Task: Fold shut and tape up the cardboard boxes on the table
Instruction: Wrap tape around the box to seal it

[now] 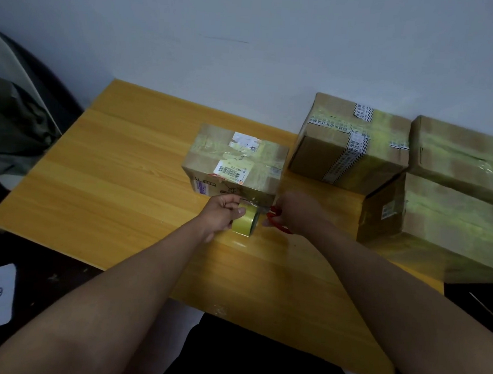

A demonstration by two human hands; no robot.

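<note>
Gripping the yellowish roll of packing tape (pixel 244 221), the left hand (pixel 220 212) sat just below the taped brown cardboard box (pixel 235 162); beside it, the right hand (pixel 296 212) clutched red-handled scissors (pixel 276 221).

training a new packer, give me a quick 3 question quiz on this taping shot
1. True or false: the left hand grips the yellow tape roll.
2. What does the right hand hold? A) marker B) red-handled scissors C) nothing
3. How many cardboard boxes are on the wooden table?

Key
1. True; tape runs from the roll up to the barcode-labelled box.
2. B.
3. Four: the barcode-labelled box plus three grouped at the right, one of them the box with printed black-and-white tape.
</note>
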